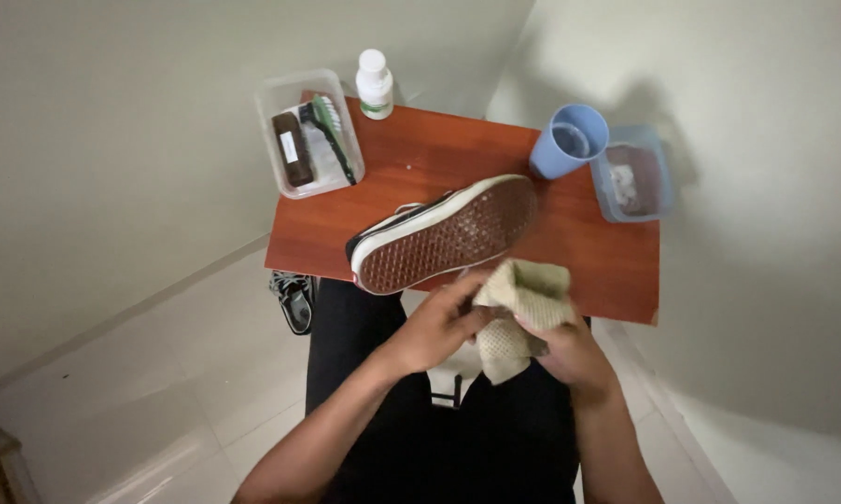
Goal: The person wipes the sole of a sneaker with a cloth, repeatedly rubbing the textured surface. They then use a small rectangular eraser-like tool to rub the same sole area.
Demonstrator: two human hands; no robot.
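Note:
Both my hands hold a beige waffle-weave cloth point(523, 303) just in front of the table's near edge, above my lap. My left hand point(439, 327) pinches its left side; my right hand point(570, 350) grips it from below on the right. Just beyond the cloth a black sneaker point(444, 233) lies on its side on the small reddish-brown table point(607, 261), its brown waffle sole and white rim turned toward me. Neither hand touches the sneaker.
At the table's back left stand a clear tub point(308, 135) with brushes and a white bottle point(375, 84). A blue cup point(568, 140) and a small blue-tinted container point(633, 175) sit back right. A second sneaker point(296, 301) lies on the tiled floor beside my left leg.

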